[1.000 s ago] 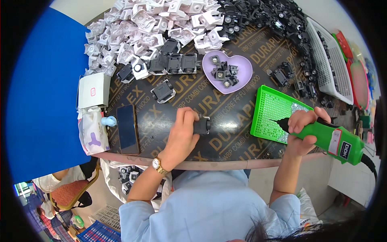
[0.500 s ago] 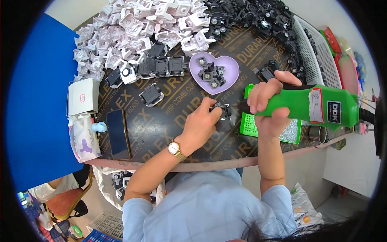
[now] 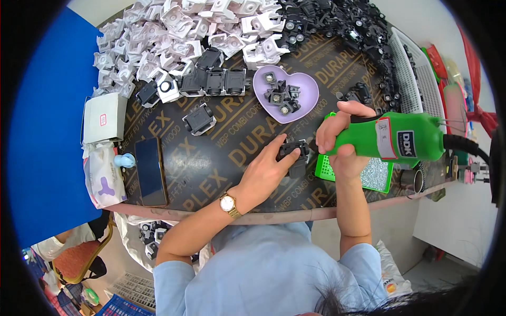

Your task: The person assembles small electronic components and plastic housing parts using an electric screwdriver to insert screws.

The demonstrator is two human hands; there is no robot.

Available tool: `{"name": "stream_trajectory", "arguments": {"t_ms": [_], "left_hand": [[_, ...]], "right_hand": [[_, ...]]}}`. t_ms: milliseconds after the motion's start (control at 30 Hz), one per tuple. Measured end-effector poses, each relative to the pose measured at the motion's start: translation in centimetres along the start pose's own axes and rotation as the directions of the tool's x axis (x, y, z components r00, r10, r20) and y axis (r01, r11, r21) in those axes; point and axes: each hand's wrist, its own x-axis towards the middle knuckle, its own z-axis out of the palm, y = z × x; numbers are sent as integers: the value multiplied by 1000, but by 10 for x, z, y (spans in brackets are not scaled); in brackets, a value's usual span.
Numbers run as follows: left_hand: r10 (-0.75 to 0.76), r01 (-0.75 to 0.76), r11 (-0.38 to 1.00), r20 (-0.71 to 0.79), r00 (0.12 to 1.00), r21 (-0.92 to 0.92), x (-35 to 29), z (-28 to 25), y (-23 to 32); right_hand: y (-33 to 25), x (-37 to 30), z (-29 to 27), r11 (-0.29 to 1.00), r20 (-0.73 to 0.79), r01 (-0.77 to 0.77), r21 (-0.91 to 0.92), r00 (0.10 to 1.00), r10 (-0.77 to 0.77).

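At centre right of the frame, the left hand [image 3: 266, 171] pins a small black plastic housing part [image 3: 293, 153] against the dark printed plywood tabletop [image 3: 211, 163], fingers closed over its near side and thumb along its edge, apparently to keep it from turning under the tool; the right hand [image 3: 340, 139] is wrapped fully around the bright green plastic body of a corded electric screwdriver [image 3: 392, 139], whose working end points leftward and down toward the part, though the bit itself is hidden behind the fingers; the black cable leaves the tool at the right edge. Just below the tool lies a green perforated plastic tray [image 3: 377, 176], its holes seemingly holding screws within easy reach of the driving hand; above the part, a lilac heart-shaped dish [image 3: 305, 100] holds several small black fittings, placed close by, probably as feed stock. Along the upper edge, a heap of white moulded plastic brackets [image 3: 179, 26] occupies the upper left and a heap of black moulded components [image 3: 337, 23] the upper right; a row of assembled black units [image 3: 213, 81] stands between heap and dish. At left, a dark smartphone [image 3: 150, 171] lies flat beside a white cardboard box [image 3: 104, 117] and a soft tissue pack [image 3: 104, 181], set apart from the working zone.
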Motion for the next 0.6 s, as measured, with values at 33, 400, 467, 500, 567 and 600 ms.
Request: {"name": "stream_trajectory", "arguments": {"t_ms": [33, 400, 467, 500, 567, 600], "left_hand": [[16, -15, 1000, -20, 1000, 19, -1, 1, -1], [57, -54, 985, -10, 998, 161, -6, -2, -5], [64, -66, 978, 17, 998, 198, -7, -2, -6], [61, -62, 979, 10, 998, 197, -8, -2, -7], [89, -83, 976, -21, 996, 203, -8, 0, -9], [84, -77, 977, -26, 996, 200, -8, 0, -8]], "right_hand": [[2, 0, 0, 1000, 25, -10, -22, 1000, 11], [18, -8, 11, 987, 30, -149, -54, 988, 151], [21, -10, 7, 986, 61, -149, -68, 986, 154], [24, -12, 1, 986, 69, -151, -70, 985, 156], [27, -15, -6, 972, 137, -234, -19, 963, 234], [26, -15, -5, 967, 63, -256, -2, 965, 256]]}}
